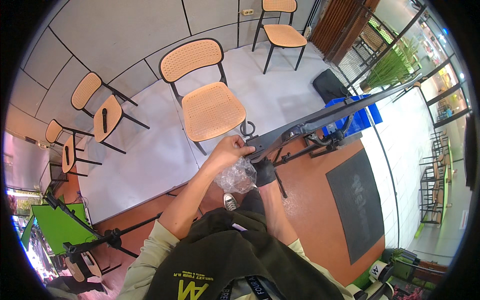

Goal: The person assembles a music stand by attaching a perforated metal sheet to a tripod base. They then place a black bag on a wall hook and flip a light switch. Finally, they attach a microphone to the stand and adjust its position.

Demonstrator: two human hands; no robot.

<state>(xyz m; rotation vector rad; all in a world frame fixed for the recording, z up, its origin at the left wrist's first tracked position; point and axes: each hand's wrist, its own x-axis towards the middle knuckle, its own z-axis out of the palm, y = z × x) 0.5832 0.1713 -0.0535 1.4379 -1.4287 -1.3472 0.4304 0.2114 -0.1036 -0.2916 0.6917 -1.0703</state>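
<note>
stretching from the center of the frame toward the upper right, a long, dark grey metal bar (330,114) runs at a slant, its near end broad, flat and squared, with small holes in the plate, and its far portion narrowing to a slim tip near the upper right. the surface is smooth and mostly matte, with pale light along the upper edge; darker curved parts sit along its underside. at the center of the frame, the bare left hand (231,151) pinches the near end, its thumb laid against the plate and its fingers curled behind. just below that hand, a crumpled, clear plastic bag (236,176) bunches up, shiny and creased. beside the bag, the right forearm (276,210) rises to a dark, soft-looking black piece (265,172) under the bar; it hides the right hand, so i cannot tell how that grip stands.

farther out, a bright blue plastic bin (375,114) shows behind the bar at the right of center. above the left hand stands a black-framed chair with a tan woven seat (214,110), on a pale grey platform (145,165). a dark rectangular floor mat (355,205) lies at the lower right, and a flat, bright green panel (62,225) stands at the lower left.
</note>
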